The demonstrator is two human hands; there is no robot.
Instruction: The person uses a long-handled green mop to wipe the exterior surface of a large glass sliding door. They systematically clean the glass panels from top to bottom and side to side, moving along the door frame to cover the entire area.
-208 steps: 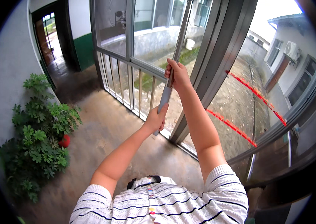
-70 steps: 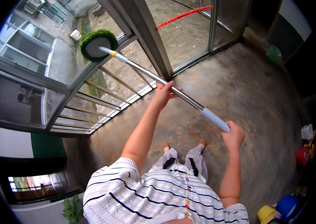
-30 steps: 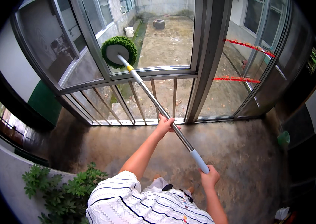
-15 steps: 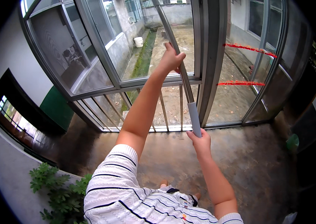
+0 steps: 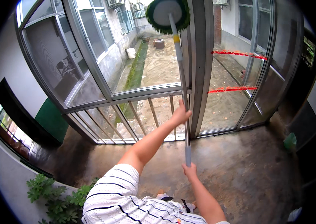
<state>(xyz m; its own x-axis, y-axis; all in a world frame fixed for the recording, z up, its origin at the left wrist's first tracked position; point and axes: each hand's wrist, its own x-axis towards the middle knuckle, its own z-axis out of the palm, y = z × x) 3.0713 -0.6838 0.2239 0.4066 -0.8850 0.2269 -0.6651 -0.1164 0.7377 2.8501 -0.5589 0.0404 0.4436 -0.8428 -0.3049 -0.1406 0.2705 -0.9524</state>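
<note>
Left hand (image 5: pixel 181 114) far, right hand (image 5: pixel 190 170) near, I wrap the silver-grey metal pole (image 5: pixel 182 78); wide spacing should steady its round green-fringed head (image 5: pixel 162 15).

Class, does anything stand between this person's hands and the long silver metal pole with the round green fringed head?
Nothing visible does. The left hand grips the long silver metal pole partway along, below the round green fringed head; the right hand grasps the light grey handle at its lower end.

We've got mop head (image 5: pixel 168 13) cut by top edge; right hand (image 5: pixel 190 171), lower centre, hides bottom of pole (image 5: pixel 183 82).
</note>
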